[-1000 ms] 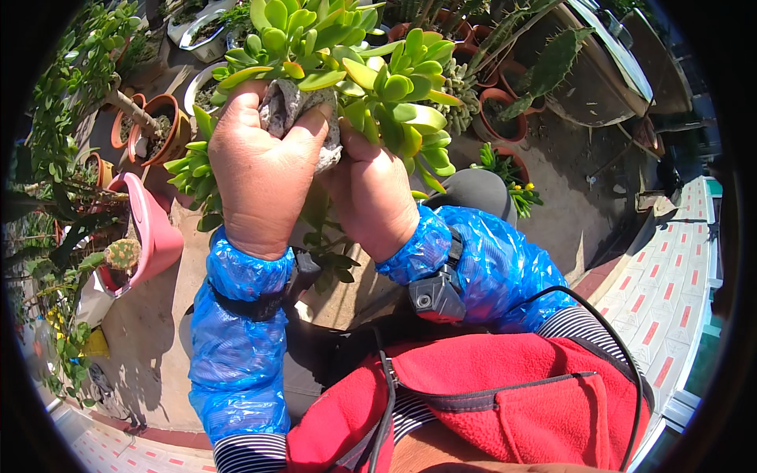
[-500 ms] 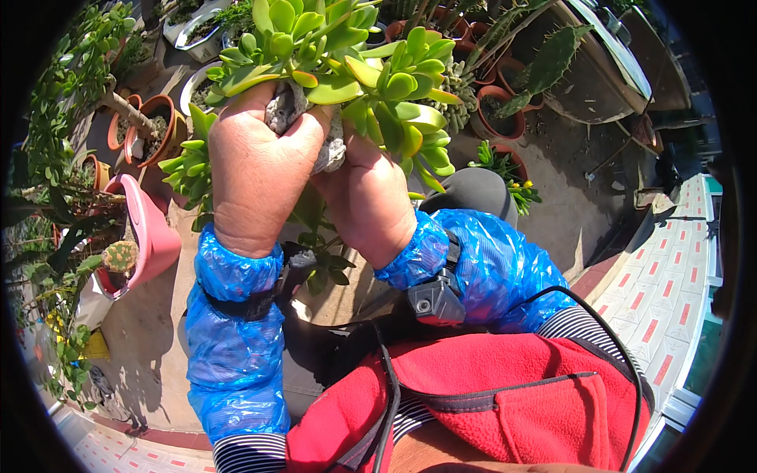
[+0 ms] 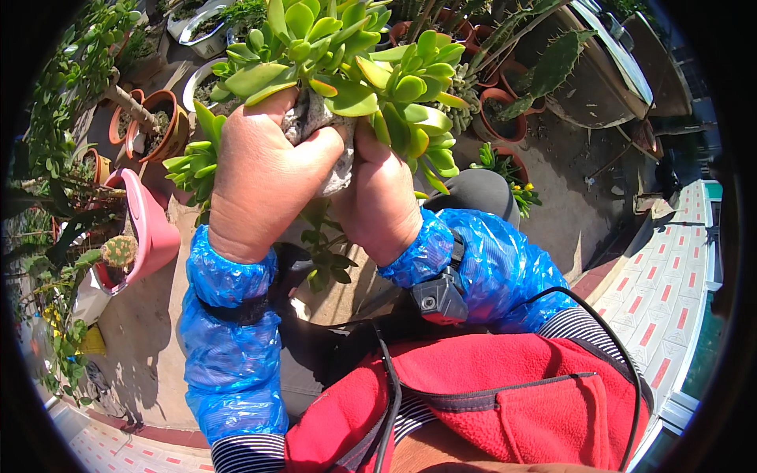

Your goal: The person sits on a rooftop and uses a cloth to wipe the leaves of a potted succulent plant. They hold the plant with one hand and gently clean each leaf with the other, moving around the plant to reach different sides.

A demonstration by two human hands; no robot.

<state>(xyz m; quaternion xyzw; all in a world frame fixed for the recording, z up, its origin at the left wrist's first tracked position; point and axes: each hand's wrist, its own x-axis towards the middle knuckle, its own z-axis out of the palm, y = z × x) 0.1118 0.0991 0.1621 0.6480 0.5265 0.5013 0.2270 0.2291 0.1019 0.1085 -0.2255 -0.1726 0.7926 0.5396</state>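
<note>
A succulent with thick, yellow-green, red-edged leaves fills the upper middle. Under its leaves, a crumpled grey-white cloth shows between my two hands. My left hand is closed round the cloth, its thumb pressed along it. On the cloth's other side, my right hand is also closed against it, the fingers mostly hidden behind. I cannot see whether a stem or leaf is inside the cloth. Both forearms wear blue plastic sleeve covers.
Terracotta pots and a pink planter with a small cactus stand on the left. More pots and a spiny paddle cactus are at the upper right. A dark cable runs by my right arm. Patterned tiles lie on the right.
My left hand and the cloth have shifted slightly right and down, and the left thumb now lies further across the cloth. The succulent's leaves have moved a little right.
</note>
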